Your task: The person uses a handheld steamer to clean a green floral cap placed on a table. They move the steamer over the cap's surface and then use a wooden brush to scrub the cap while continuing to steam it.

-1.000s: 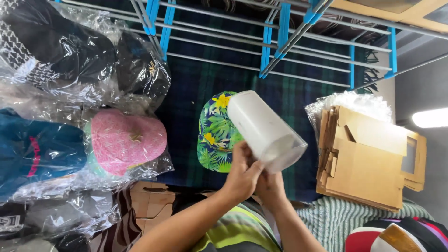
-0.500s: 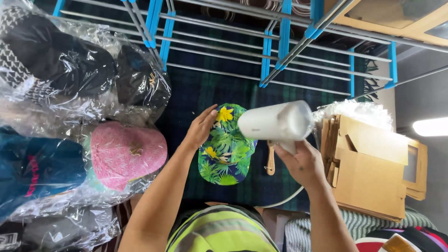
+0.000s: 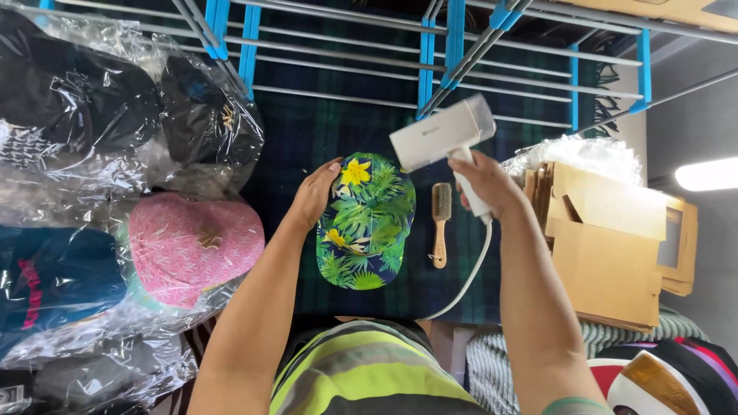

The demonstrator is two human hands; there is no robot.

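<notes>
On the dark plaid cloth, the left hand (image 3: pixel 314 196) lies flat-fingered on the leafy cap (image 3: pixel 366 221), so the white steamer (image 3: pixel 444 136), gripped tight by the right hand (image 3: pixel 483 180), might burn it.

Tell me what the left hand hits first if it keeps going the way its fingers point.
The left hand already touches the floral cap; going on up the picture, it would probably meet the dark plaid cloth, then the drying rack.

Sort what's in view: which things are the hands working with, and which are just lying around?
In use:
- white handheld appliance with cord, gripped by right hand
- leaf-print cap, left hand on its edge

Lying about:
- wooden brush beside the cap
- pink cap in plastic
- dark bagged caps
- cardboard boxes
- drying rack
</notes>
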